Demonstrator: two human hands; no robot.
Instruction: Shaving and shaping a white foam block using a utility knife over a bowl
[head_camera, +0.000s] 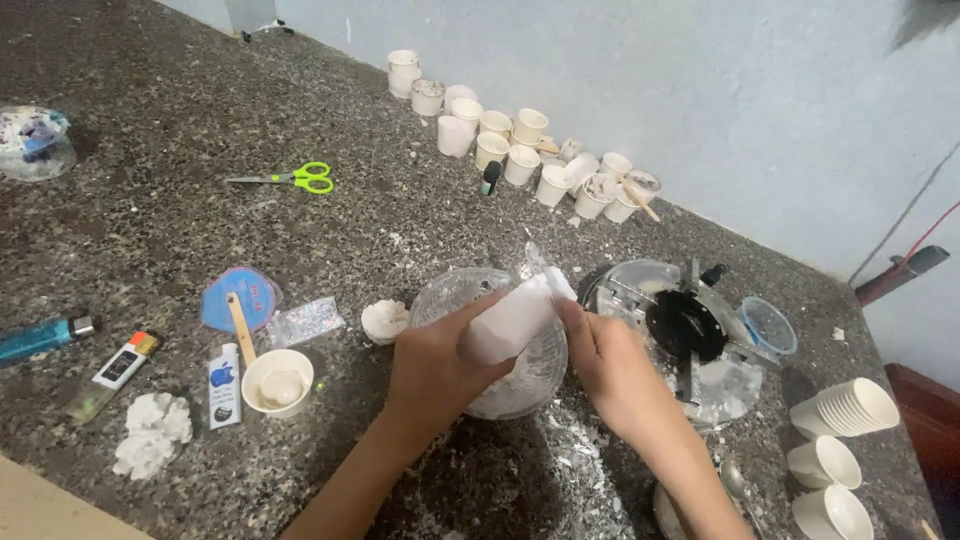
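White plastic bag of powder (515, 318), tilted, mouth up toward the wall, held over a clear glass bowl (455, 297) on the speckled stone counter (180, 220). Left hand (432, 365) wraps the bag's body, fingers curled tight around it. Right hand (603, 358) pinches the bag's upper end, fingertips together on the plastic. Best kept low over the bowl, I judge, squeezing gently; spilled white flakes (585, 465) already lie on the counter below.
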